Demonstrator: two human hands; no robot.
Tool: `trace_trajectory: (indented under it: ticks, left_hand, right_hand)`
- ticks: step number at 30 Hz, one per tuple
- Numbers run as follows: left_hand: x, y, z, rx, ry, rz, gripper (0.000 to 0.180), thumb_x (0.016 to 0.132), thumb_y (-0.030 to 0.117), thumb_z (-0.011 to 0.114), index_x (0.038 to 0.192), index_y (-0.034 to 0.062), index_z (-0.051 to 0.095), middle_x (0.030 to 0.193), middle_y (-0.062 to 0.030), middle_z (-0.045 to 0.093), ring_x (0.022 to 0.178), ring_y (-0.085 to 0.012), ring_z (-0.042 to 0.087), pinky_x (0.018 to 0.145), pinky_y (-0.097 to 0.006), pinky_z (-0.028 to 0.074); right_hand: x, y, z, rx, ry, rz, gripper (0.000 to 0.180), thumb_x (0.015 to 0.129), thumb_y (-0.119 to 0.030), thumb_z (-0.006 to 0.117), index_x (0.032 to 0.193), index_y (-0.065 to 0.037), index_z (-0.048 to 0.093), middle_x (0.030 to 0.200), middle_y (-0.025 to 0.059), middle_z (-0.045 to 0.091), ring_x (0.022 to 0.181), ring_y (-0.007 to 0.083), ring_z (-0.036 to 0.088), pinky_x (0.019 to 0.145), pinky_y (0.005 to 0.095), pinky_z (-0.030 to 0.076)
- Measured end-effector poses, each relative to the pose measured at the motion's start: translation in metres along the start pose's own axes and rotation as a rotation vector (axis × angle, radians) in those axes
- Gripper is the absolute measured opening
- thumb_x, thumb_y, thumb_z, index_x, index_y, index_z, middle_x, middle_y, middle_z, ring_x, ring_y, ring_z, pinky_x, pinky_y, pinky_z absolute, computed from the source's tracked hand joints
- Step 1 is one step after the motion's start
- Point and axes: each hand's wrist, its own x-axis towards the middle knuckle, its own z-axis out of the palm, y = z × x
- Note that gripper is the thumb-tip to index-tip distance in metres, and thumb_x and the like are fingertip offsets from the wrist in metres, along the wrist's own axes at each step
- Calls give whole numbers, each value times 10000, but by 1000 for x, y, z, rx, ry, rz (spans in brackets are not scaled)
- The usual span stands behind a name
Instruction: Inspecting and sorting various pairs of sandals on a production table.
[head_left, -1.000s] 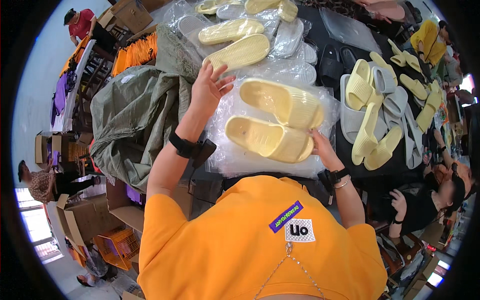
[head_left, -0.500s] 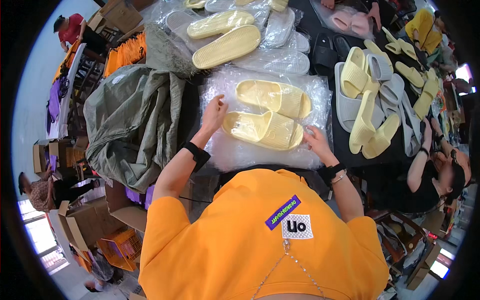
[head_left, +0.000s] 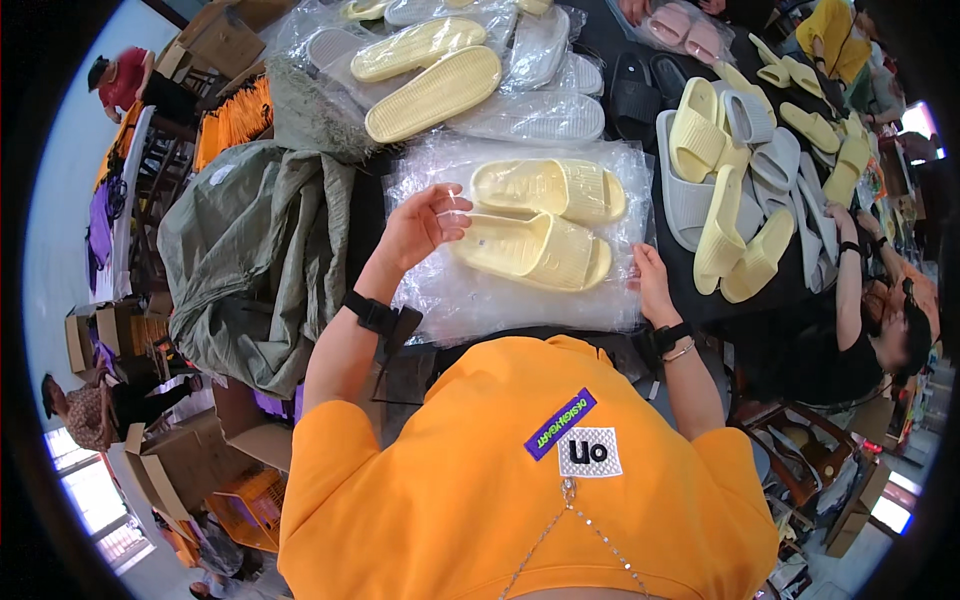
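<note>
A pair of pale yellow slippers (head_left: 545, 190) lies side by side in a clear plastic bag (head_left: 510, 318), toes to the right, on a stack of similar clear bags. My left hand (head_left: 425, 225) hovers over the bag's left part by the slippers' heels, its fingers apart and slightly bent, with nothing seen in them. At the bag's right edge, my right hand (head_left: 653, 285) has its fingers closed on the plastic. A black band circles each wrist.
Bagged yellow slippers (head_left: 435, 95) and grey ones pile up beyond the bag. To the right lie loose yellow slippers (head_left: 725, 225) and grey slippers (head_left: 775, 160). A crumpled grey-green sack (head_left: 255, 250) bulges at the left. Co-workers' hands (head_left: 845, 225) reach in at the right.
My left hand has risen and shifted inward over the slipper heels. My right hand has moved off the slipper toe, outward to the bag's right edge.
</note>
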Motion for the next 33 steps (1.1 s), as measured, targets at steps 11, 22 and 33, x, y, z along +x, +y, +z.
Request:
trace_trajectory:
  ticks: [11, 22, 33]
  left_hand:
    - [42, -35, -6, 1922, -396, 441, 503, 795, 250, 617, 1260, 155, 447, 1272, -97, 459, 1130, -329, 465, 915, -388, 413]
    - [105, -74, 0, 2205, -424, 714, 606, 700, 227, 625, 1254, 75, 432, 1277, -135, 430, 1244, -310, 327, 1008, -446, 313]
    - [78, -98, -10, 2029, -53, 608, 423, 710, 216, 601, 1093, 47, 539, 1224, -84, 469, 1213, -304, 357, 975, -508, 309]
  right_hand:
    - [14, -1, 11, -182, -142, -100, 763, 768, -120, 610, 1404, -108, 189, 1160, 75, 495, 766, 109, 503, 567, 220, 400]
    - [39, -32, 22, -269, -423, 63, 871, 669, 8, 529, 1427, -107, 116, 900, 59, 531, 708, 100, 496, 586, 223, 402]
    - [2, -9, 16, -167, -180, 118, 371, 844, -246, 576, 1147, -56, 475, 800, 19, 568, 698, 89, 546, 576, 242, 454]
